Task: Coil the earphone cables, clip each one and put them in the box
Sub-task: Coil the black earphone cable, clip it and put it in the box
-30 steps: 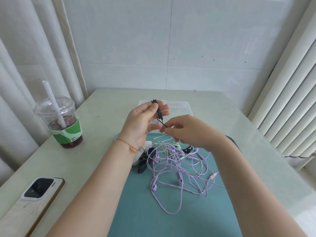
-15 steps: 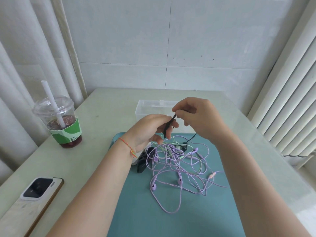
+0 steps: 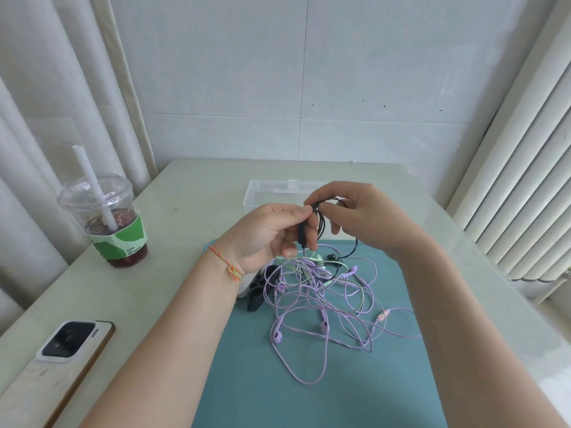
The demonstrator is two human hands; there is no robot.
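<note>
Over a teal mat (image 3: 324, 393), black cable (image 3: 321, 225) is pinched by left hand (image 3: 272, 233) and looped by right hand (image 3: 355, 211); loops should be kept even, box (image 3: 262, 193) behind.

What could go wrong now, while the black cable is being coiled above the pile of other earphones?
1. The black earphone cable, held by the left hand and right hand, still trails down into the purple cables; further winding may drag them up or tighten a knot.
2. The loops look loose, so they may slip apart before a black clip is fetched.
3. A pulled pile might slide off the blue mat.
</note>
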